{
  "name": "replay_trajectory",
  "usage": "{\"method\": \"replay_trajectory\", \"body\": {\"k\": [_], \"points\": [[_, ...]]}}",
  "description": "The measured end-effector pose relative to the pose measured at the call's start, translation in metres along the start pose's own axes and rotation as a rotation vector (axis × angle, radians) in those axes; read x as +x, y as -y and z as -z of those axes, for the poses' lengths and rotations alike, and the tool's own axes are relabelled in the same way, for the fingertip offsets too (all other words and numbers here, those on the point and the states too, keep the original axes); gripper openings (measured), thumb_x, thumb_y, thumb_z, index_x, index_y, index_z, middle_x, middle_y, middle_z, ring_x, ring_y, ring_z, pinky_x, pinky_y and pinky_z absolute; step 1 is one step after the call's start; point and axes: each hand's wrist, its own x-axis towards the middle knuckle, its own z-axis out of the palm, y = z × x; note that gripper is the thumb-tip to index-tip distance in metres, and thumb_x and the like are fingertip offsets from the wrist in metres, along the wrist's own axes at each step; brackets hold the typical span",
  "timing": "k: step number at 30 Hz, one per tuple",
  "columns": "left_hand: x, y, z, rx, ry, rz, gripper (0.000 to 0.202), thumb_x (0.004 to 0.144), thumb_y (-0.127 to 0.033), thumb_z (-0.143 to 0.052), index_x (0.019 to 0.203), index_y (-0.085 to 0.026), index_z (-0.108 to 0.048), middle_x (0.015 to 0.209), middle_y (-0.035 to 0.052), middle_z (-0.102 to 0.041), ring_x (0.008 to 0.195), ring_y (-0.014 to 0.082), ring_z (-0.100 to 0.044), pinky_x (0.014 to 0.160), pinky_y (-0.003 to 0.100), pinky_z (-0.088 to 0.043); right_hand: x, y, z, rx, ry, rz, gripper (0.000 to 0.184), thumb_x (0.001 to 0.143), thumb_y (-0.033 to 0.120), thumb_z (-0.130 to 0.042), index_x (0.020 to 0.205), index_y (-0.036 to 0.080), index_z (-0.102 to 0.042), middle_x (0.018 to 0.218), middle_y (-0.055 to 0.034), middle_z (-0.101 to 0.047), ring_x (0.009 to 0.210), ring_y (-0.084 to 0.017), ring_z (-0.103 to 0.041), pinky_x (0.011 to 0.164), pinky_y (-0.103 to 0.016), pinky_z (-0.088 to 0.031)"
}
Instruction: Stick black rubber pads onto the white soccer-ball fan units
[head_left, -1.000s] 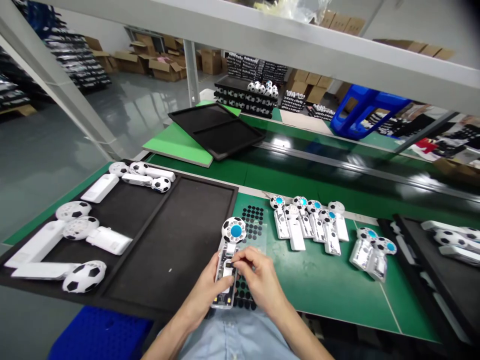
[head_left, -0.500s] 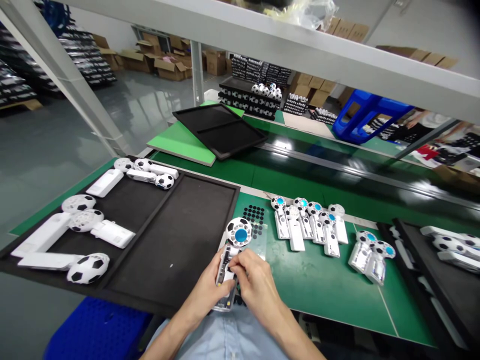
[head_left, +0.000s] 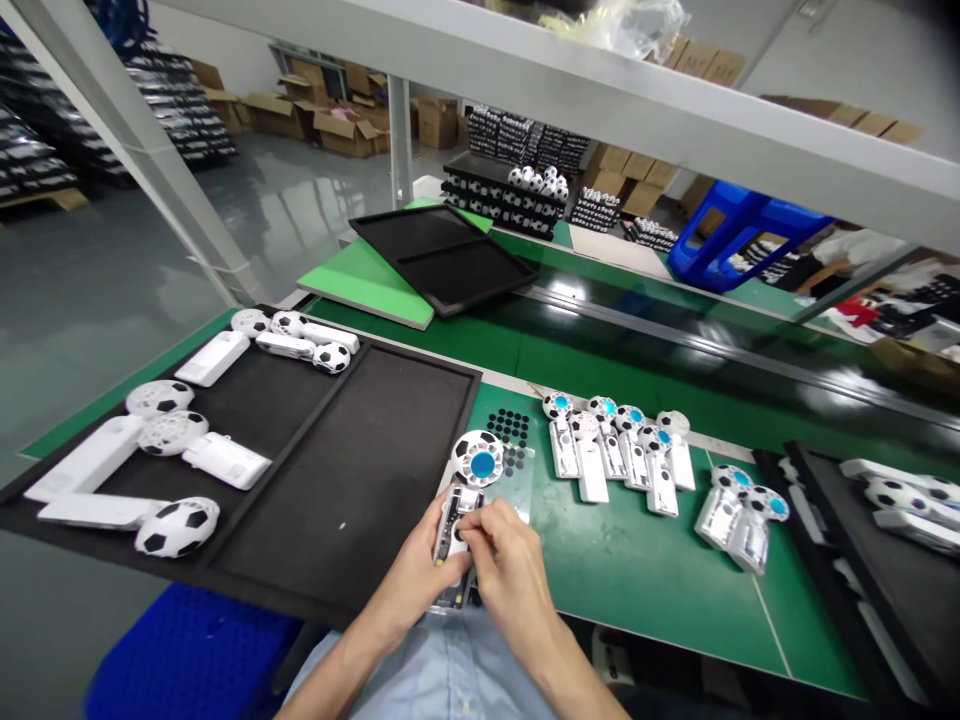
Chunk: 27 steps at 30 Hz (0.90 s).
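A handheld fan (head_left: 478, 459) with a football-patterned head and a blue centre is held upright close to my body. My left hand (head_left: 421, 560) is closed around its handle, where circuitry and clear casing show. My right hand (head_left: 504, 545) is pinched at the front of that handle, thumb and forefinger together; whatever lies between those fingertips is too small to make out. Just beyond the fan lies a sheet of round black dots (head_left: 508, 428). Similar fans (head_left: 592, 470) with several open handles rest on the green table (head_left: 600, 560) to the right.
At left, a black divided tray (head_left: 352, 480) holds several white football fans (head_left: 177, 527). Another black tray (head_left: 862, 500) with fans stands at the right edge. Behind are an inclined black tray (head_left: 450, 258) on a green board, and a blue stool (head_left: 750, 235). A metal beam crosses above.
The view has shifted very slightly. Both hands stay on the fan's handle, and its head remains in the same place above them.
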Motion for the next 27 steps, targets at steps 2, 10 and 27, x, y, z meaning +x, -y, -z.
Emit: {"method": "replay_trajectory", "body": {"k": [2, 10, 27], "points": [[-0.001, 0.001, 0.0, -0.038, 0.0, -0.006, 0.066, 0.067, -0.021, -0.064, 0.129, -0.016, -0.042, 0.131, 0.0096, -0.05, 0.126, 0.0282, -0.039, 0.106, 0.036, -0.031, -0.004, -0.002, -0.003, 0.014, -0.038, 0.05, 0.024, 0.085, 0.01, -0.041, 0.085, 0.02, -0.063, 0.079, -0.0037, -0.056, 0.074, -0.016, -0.055, 0.066, -0.027, -0.044], [-0.003, 0.012, 0.001, -0.228, 0.021, 0.014, 0.062, 0.081, -0.041, -0.056, 0.134, -0.019, -0.034, 0.137, 0.0087, -0.044, 0.123, 0.0254, -0.044, 0.104, 0.032, -0.035, -0.022, -0.016, -0.012, 0.091, -0.102, 0.055, 0.052, 0.083, 0.003, -0.032, 0.116, 0.032, -0.06, 0.112, -0.0075, -0.046, 0.094, -0.016, -0.053, 0.081, -0.031, -0.048], [0.002, -0.001, -0.028, -0.214, -0.132, 0.232, 0.066, 0.072, -0.046, -0.064, 0.13, -0.024, -0.04, 0.064, -0.0017, -0.062, 0.045, 0.0135, -0.054, 0.034, 0.017, -0.038, -0.051, -0.021, -0.035, 0.892, -0.061, -0.558, 0.085, 0.077, 0.051, -0.059, 0.144, 0.027, -0.013, 0.116, -0.0107, -0.058, 0.072, -0.019, -0.063, 0.051, -0.027, -0.048]]}}
